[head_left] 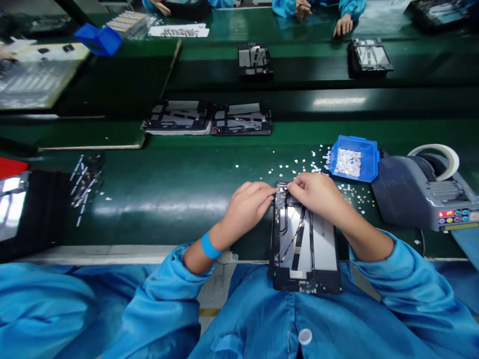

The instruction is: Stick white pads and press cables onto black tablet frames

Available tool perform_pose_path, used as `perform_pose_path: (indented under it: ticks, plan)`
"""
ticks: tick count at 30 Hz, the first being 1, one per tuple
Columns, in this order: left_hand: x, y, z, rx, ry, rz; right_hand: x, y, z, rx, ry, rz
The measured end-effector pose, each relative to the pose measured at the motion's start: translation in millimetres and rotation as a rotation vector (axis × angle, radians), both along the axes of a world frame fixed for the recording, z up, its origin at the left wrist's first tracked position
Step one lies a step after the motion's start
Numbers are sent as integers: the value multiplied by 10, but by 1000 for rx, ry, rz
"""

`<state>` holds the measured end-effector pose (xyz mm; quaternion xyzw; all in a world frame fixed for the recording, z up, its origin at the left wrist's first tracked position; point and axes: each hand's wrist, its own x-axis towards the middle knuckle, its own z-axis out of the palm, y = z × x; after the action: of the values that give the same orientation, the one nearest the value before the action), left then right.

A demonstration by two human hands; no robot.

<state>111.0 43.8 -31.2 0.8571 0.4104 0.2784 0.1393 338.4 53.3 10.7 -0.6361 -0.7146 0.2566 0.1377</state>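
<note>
An opened tablet (305, 244) lies in front of me over the bench edge, its inside facing up with grey battery panels, black strips and cables. My left hand (249, 207) is at its upper left corner, fingers pressed together and tips touching the edge. My right hand (316, 194) is closed in a pinch over the top end of the tablet; whatever is between its fingertips is hidden. Just beyond the right hand, a blue bin (355, 157) holds small white pieces (349, 163). More such pieces are scattered around it on the green bench.
A grey tape dispenser (411, 192) with a tape roll stands right. Two stacks of opened tablets (179, 117) (242, 118) lie ahead. More tablets (255, 60) (370, 56) sit on the line beyond. Thin strips (86, 182) lie left. Co-workers' hands (342, 25) show across the line.
</note>
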Motion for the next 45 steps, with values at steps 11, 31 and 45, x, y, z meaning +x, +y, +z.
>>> perform_pose_path:
  ticks: [11,31,45]
  plan:
    - [24,0,-45,27,-19,-40,-82,104,-20,-153,74,-55]
    - [58,-11,-86,73,79,-53,-128,109,-107,-76,-65,-25]
    - [37,-23,-26,271,487,-67,-96,86,-159,-21,-86,-37]
